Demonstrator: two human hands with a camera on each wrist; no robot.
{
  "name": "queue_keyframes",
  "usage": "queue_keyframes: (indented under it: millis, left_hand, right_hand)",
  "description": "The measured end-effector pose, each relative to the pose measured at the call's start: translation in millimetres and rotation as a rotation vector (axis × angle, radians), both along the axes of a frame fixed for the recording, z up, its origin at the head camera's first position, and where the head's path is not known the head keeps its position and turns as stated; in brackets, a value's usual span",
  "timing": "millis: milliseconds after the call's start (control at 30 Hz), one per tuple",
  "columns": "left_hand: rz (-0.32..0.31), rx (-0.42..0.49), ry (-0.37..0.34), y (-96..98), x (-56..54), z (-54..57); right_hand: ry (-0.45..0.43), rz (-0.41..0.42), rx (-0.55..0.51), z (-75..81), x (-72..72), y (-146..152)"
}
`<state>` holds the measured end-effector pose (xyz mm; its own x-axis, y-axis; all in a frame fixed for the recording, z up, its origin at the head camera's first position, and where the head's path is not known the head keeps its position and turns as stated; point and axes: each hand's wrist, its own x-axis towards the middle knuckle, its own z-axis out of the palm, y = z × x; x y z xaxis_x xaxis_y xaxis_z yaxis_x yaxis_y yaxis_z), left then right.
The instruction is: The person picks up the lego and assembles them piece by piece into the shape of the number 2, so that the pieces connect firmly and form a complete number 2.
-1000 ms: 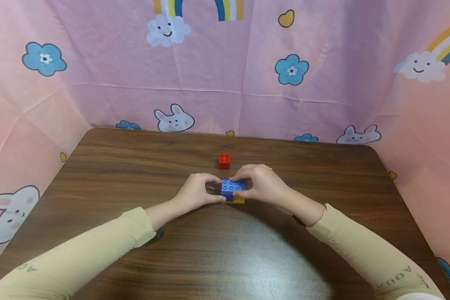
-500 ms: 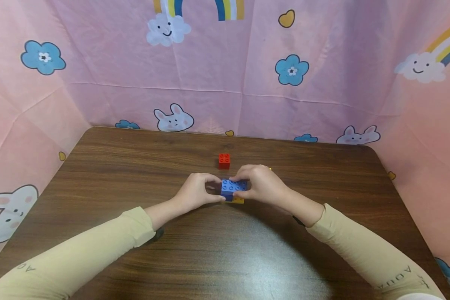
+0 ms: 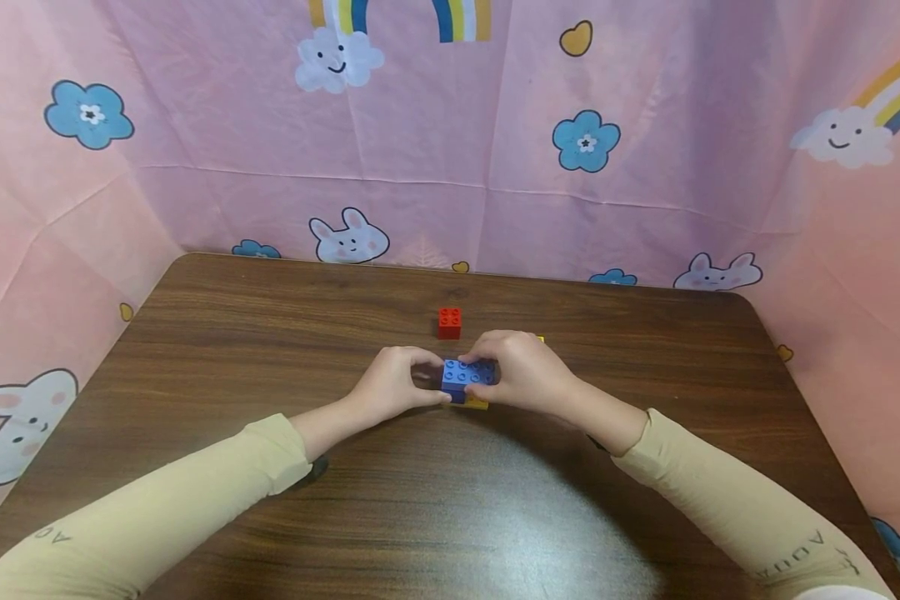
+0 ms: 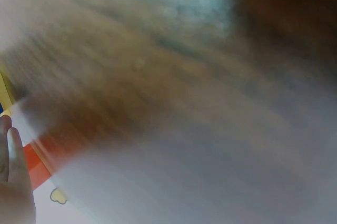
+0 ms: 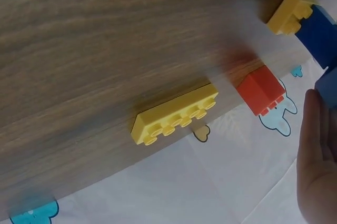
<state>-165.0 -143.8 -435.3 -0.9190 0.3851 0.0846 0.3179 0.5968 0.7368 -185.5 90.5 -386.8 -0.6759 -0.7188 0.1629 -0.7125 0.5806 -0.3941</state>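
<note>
A stack of toy building bricks stands mid-table in the head view: a light blue brick [image 3: 454, 375] on top, a dark blue brick [image 3: 452, 396] under it and a yellow brick [image 3: 477, 403] at the bottom. My right hand [image 3: 531, 371] pinches the light blue brick between thumb and fingers, covering its right end. From the left, my left hand [image 3: 386, 385] grips the dark blue brick low down, thumb at its near corner. The right wrist view shows the dark blue brick [image 5: 318, 36] on the yellow brick [image 5: 289, 13], whose studs are partly exposed.
Behind the stack sits a red brick [image 3: 450, 323] with studs up. A longer yellow brick [image 5: 176, 112] lies beside it, mostly hidden by my right hand in the head view. Patterned pink cloth [image 3: 435, 150] rises behind the brown table [image 3: 307, 317].
Both hands keep their hold on the stack with barely any movement. The head view shifts very slightly; the bricks look the same.
</note>
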Motion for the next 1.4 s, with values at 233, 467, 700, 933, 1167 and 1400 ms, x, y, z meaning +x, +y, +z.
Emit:
queue_keyframes:
  millis: [233, 467, 700, 933, 1167, 1400]
  left_hand:
    - [-0.002, -0.006, 0.009, 0.3, -0.4, -1.2]
    - [0.003, -0.014, -0.008, 1.9, -1.4, -1.4]
    - [0.010, -0.018, -0.014, 2.1, -1.8, 0.4]
    - [0.010, -0.015, -0.014, 0.5, -1.8, -0.5]
    - [0.012, -0.014, -0.020, 0.3, -1.6, -0.9]
    - [0.006, -0.004, -0.025, 1.4, -1.3, -0.7]
  right_hand:
    - [0.039, -0.008, 0.014, -2.9, 2.2, -0.4]
    - [0.031, -0.022, 0.014, -1.2, 2.4, -0.6]
    - [0.045, -0.017, 0.016, -1.1, 2.2, -1.1]
    - [0.036, -0.004, -0.003, -0.3, 0.9, -4.5]
    - [0.033, 0.014, 0.005, -0.3, -0.6, -5.8]
    - [0.047, 0.017, 0.025, 0.6, -0.1, -6.9]
